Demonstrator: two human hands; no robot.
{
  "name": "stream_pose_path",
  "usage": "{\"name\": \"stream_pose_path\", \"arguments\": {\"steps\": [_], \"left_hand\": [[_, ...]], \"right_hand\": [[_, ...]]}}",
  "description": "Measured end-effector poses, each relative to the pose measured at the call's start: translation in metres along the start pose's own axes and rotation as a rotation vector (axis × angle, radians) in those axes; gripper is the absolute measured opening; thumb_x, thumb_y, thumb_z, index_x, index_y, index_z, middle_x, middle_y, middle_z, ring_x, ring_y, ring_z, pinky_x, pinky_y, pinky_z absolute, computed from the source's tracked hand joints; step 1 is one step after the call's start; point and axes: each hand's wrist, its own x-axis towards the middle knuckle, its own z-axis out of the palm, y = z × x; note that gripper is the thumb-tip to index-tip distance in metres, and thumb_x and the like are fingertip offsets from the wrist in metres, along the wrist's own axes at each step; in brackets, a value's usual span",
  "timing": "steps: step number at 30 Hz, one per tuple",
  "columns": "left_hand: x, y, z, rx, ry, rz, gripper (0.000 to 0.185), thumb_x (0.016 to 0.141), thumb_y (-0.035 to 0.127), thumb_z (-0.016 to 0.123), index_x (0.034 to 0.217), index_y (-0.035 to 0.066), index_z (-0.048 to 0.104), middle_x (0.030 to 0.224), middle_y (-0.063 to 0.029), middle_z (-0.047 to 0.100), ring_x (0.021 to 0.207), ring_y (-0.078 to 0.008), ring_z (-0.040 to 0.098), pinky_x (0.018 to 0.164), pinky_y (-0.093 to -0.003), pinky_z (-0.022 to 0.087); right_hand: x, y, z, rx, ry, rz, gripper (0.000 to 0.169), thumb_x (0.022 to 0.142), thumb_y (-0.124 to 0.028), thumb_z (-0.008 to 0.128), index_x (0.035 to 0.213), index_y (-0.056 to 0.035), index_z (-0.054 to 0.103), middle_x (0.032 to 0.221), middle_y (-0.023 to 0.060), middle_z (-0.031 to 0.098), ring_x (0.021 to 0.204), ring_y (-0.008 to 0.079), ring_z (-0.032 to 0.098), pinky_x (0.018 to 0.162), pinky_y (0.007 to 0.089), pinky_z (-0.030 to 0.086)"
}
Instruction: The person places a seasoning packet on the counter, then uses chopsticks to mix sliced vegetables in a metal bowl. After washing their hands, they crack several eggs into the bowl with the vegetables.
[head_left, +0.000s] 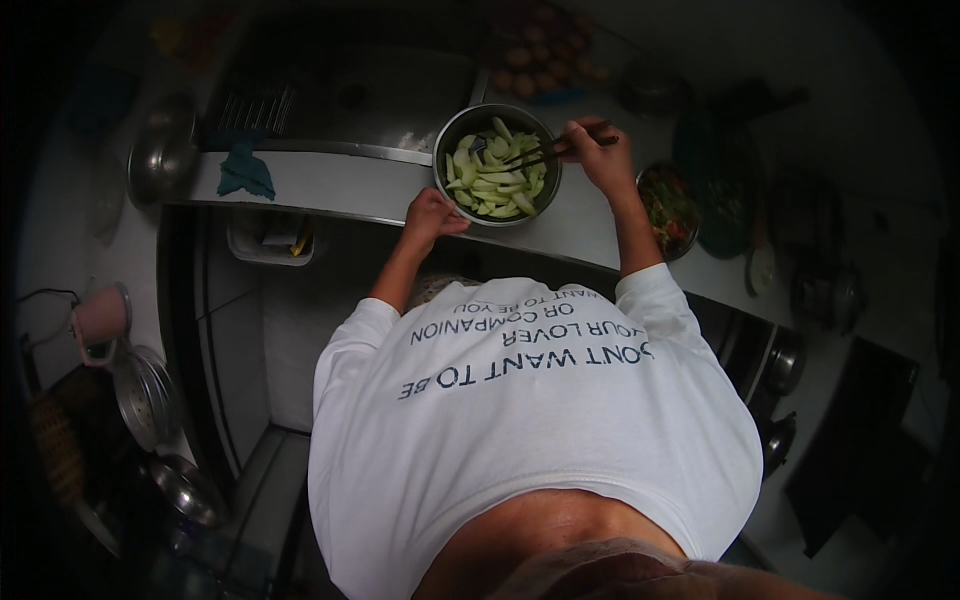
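A round metal bowl (556, 187) stands near the counter's front edge, beside the sink, and holds pale green vegetable slices (491, 178). My left hand (435, 215) grips its near left rim, fingers low against the outer wall. Above the bowl's right side, my right hand (598, 154) is closed around a pair of dark chopsticks (546, 148). Their tips reach in among the slices. A small dark piece (478, 145) lies with the vegetables; what it is I cannot tell.
Behind the bowl is a steel sink (390, 97). A teal cloth (246, 174) drapes over the counter edge. To the right sit a bowl of chopped red and green food (667, 211) and a green board (720, 195). Eggs (532, 56) are heaped at the back; a metal basin (161, 154) stands left.
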Motion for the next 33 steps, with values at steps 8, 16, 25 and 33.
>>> {"name": "stream_pose_path", "arguments": {"steps": [8, 16, 25, 33], "left_hand": [[0.003, -0.009, 0.001, -0.036, 0.033, 0.050, 0.011, 0.088, 0.003, 0.049, 0.092, 0.000, 0.039, 0.078, -0.0185, 0.058, 0.067, -0.0286, 0.065, 0.057, -0.0340, 0.059], [-0.003, -0.010, 0.003, -0.027, 0.047, 0.073, 0.012, 0.089, 0.005, 0.049, 0.095, 0.000, 0.040, 0.083, -0.0184, 0.058, 0.071, -0.0276, 0.065, 0.062, -0.0333, 0.058], [-0.002, -0.014, 0.005, -0.048, 0.033, 0.078, 0.012, 0.089, 0.007, 0.050, 0.094, 0.000, 0.042, 0.084, -0.0176, 0.058, 0.072, -0.0276, 0.065, 0.063, -0.0335, 0.058], [-0.011, -0.010, 0.006, -0.082, 0.014, 0.079, 0.011, 0.089, 0.007, 0.050, 0.091, 0.001, 0.041, 0.085, -0.0177, 0.058, 0.074, -0.0282, 0.065, 0.064, -0.0336, 0.058]], "right_hand": [[0.005, 0.014, 0.010, 0.151, 0.087, -0.154, 0.017, 0.086, -0.011, 0.057, 0.088, 0.0056, 0.057, 0.076, 0.0127, 0.065, 0.071, 0.0176, 0.065, 0.060, 0.0281, 0.055], [0.004, 0.048, 0.003, 0.233, -0.001, -0.018, 0.015, 0.087, -0.011, 0.056, 0.088, 0.0047, 0.056, 0.079, 0.0126, 0.064, 0.073, 0.0185, 0.066, 0.062, 0.0300, 0.057], [0.006, 0.066, 0.013, 0.186, 0.023, -0.148, 0.016, 0.088, -0.012, 0.055, 0.090, 0.0044, 0.059, 0.083, 0.0132, 0.064, 0.078, 0.0198, 0.065, 0.065, 0.0310, 0.057], [-0.046, -0.001, 0.017, 0.129, -0.108, -0.365, 0.012, 0.087, -0.007, 0.058, 0.089, 0.0040, 0.063, 0.082, 0.0096, 0.065, 0.077, 0.0167, 0.065, 0.067, 0.0265, 0.054]]}}
